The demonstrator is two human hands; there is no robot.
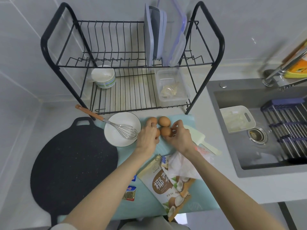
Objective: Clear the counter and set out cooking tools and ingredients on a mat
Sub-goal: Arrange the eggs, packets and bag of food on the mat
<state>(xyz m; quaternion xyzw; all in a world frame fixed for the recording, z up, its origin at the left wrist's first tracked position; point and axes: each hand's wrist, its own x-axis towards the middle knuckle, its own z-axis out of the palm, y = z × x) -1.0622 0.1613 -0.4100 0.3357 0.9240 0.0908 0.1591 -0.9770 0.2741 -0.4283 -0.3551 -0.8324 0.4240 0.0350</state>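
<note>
I am looking down into a corner of grey tiled walls (25,47), where a pale grey tabletop (205,113) is running right to a dark sink (232,146). A black wire dish rack (126,90) is standing at the back, carrying a striped mug (103,77) and a clear container (172,87) on its lower shelf. A pale teal mat (142,196) is lying in front of the rack, with a black round board (73,163) overlapping its left edge. On the mat a white bowl (116,140) is holding a whisk (126,130), a coconut bag (166,188) is lying near the front edge, and small sachets (130,193) are sitting just left of it. Four brown eggs (164,121) are clustered on the mat just right of the bowl. The left hand (147,138) is curling its fingers over one egg on the left of the cluster, and the right hand (179,138) is pinching the front egg between thumb and fingers; both eggs are sitting low at the mat, though I cannot tell whether they are touching it.
</note>
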